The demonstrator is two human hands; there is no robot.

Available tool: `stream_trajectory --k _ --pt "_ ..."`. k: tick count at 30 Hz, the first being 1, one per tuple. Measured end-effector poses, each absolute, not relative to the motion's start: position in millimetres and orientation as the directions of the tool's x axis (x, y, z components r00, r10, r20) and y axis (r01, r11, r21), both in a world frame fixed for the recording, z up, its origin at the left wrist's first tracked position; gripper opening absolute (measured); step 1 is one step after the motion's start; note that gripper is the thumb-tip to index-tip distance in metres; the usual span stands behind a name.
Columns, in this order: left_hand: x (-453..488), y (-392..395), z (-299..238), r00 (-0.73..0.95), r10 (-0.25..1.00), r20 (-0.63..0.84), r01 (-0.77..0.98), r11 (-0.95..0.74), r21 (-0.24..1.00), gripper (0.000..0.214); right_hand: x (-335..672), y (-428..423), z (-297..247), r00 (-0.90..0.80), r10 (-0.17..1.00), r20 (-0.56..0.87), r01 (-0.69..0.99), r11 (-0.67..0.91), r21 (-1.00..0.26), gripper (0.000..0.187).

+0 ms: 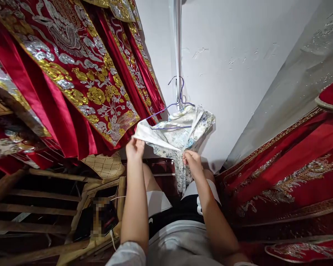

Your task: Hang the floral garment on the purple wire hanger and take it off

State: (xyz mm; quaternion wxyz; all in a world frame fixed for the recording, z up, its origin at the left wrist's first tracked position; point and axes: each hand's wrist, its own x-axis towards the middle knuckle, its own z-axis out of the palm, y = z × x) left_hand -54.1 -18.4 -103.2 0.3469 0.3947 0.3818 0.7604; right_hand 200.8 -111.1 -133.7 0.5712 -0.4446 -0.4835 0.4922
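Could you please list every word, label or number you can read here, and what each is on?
No text is readable.
The floral garment that the left hand and right hand hold shows only pattern.
The red embroidered robes bear motifs, not letters.
The dark item on the wooden rack is blurred out.

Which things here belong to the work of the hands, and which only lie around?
In hand: left hand, right hand, white floral cloth garment, thin blue wire hanger.
Lying about: red gold-embroidered robes, brown wooden slatted frame, beige woven cushion.
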Motion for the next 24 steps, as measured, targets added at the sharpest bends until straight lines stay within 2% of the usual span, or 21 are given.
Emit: stream_trajectory --k 3,7,11,15,19,21,24 --pt "-20.2 -41.0 -150.5 -0.482 0.865 0.136 -0.371 -0.343 0.863 0.018 207.5 -119.1 -142.7 0.057 0.997 0.058 -0.162 0.067 -0.985 0.027" --pt "12.9 -60.5 -179.6 -0.504 0.863 0.022 -0.455 -0.287 0.843 0.012 236.0 -121.9 -147.9 -0.091 0.995 0.033 -0.045 0.029 -0.999 0.029" --pt "9.4 -68.4 -183.0 -0.51 0.86 0.029 -0.389 -0.26 0.883 0.013 258.8 -121.5 -147.0 -0.256 0.962 -0.095 0.139 -0.06 -0.988 0.031" --pt "-3.8 -79.1 -180.4 -0.483 0.874 0.059 -0.313 -0.235 0.92 0.017 265.4 -122.1 -157.3 -0.313 0.929 -0.195 0.268 -0.111 -0.957 0.032" --pt "2.8 -94.1 -166.4 -0.413 0.905 0.098 -0.352 -0.258 0.9 0.032 258.9 -120.9 -168.6 -0.332 0.901 -0.28 0.373 -0.147 -0.916 0.036" --pt "15.9 -104.6 -154.1 -0.31 0.94 0.142 -0.396 -0.264 0.879 0.039 247.0 -117.7 -165.6 -0.271 0.94 -0.205 0.343 -0.104 -0.934 0.042" --pt "41.7 -124.4 -131.2 -0.093 0.957 0.274 -0.31 -0.289 0.906 0.036 219.4 -111.3 -150.9 -0.28 0.958 -0.059 0.065 -0.042 -0.997 0.059"
